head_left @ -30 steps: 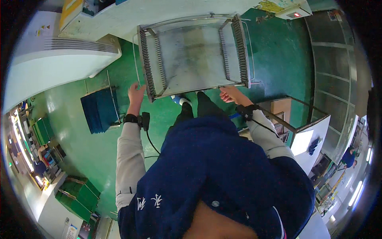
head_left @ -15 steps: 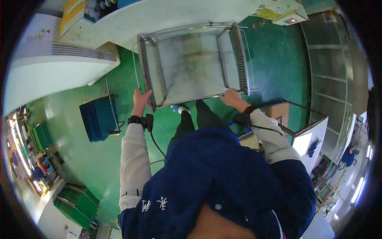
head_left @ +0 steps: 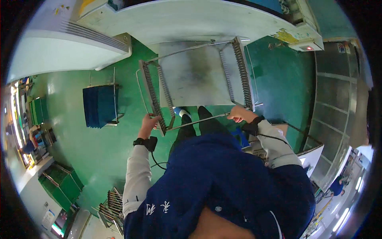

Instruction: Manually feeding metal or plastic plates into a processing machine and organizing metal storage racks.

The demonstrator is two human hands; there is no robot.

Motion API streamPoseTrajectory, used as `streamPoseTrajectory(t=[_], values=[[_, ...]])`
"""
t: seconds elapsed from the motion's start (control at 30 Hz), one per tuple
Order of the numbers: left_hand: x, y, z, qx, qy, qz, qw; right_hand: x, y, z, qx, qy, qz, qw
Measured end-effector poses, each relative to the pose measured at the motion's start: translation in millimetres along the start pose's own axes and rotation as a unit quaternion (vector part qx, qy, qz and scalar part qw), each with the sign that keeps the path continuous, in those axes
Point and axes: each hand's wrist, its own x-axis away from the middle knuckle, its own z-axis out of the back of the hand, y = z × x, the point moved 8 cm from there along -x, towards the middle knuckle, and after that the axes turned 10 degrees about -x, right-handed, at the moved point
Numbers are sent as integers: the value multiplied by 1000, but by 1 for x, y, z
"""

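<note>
A metal rack cart [head_left: 199,79] with slotted side rails and a grey flat base stands on the green floor in front of me. My left hand [head_left: 149,121] grips the near left corner of its frame. My right hand [head_left: 238,114] is closed on the near right end of the thin front bar. Both wrists carry black bands with a cable. My dark blue jacket fills the lower middle of the view.
A large white machine housing [head_left: 167,20] stands behind the cart. A stack of blue trays [head_left: 98,105] sits on a small trolley to the left. Green crates [head_left: 63,181] and wire racks [head_left: 111,207] lie lower left. A metal fence panel [head_left: 338,99] runs along the right.
Both hands have reached forward and closed on the cart's near frame. The cart now sits closer to the white machine and looks larger in view.
</note>
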Motion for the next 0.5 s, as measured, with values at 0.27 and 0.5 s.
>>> streamPoseTrajectory(t=[0.27,0.5], values=[[7,-11,-9,-14,52,13,998,-86,-180,158,290,239,289,880],[-5,-39,-6,-73,155,24,985,-18,-326,214,257,371,327,831]])
